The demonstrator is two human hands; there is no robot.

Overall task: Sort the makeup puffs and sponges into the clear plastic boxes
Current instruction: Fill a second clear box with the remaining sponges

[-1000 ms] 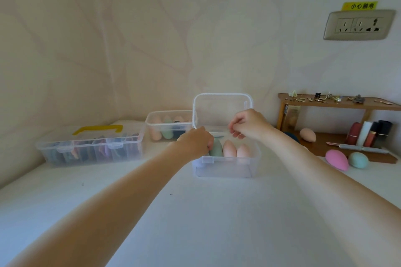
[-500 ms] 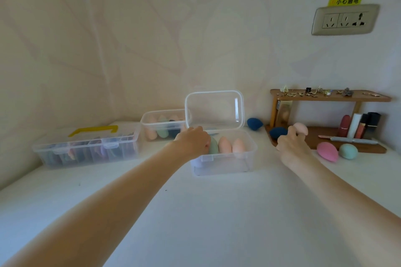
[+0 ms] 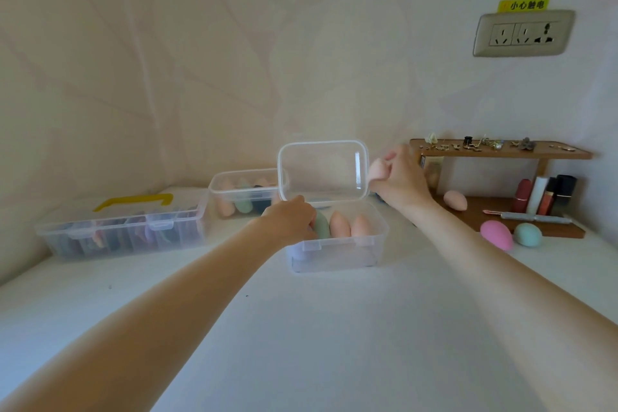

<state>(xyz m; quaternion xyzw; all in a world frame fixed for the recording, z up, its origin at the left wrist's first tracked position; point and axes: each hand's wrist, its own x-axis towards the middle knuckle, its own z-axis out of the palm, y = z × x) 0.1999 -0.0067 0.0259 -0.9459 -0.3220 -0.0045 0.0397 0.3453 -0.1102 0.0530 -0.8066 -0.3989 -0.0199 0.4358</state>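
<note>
A peach sponge [image 3: 378, 169], fetched from the wooden shelf [image 3: 501, 154] at right, is now gripped by the right hand [image 3: 399, 177] just right of the open box [image 3: 337, 237] at centre, ready for dropping in, while the left hand [image 3: 291, 221] is curled on a green sponge [image 3: 321, 226] inside.

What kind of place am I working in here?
Probably a home dressing table or vanity corner: a small wooden shelf with lipsticks under it, a wall socket, and makeup sponges on the white tabletop.
</note>
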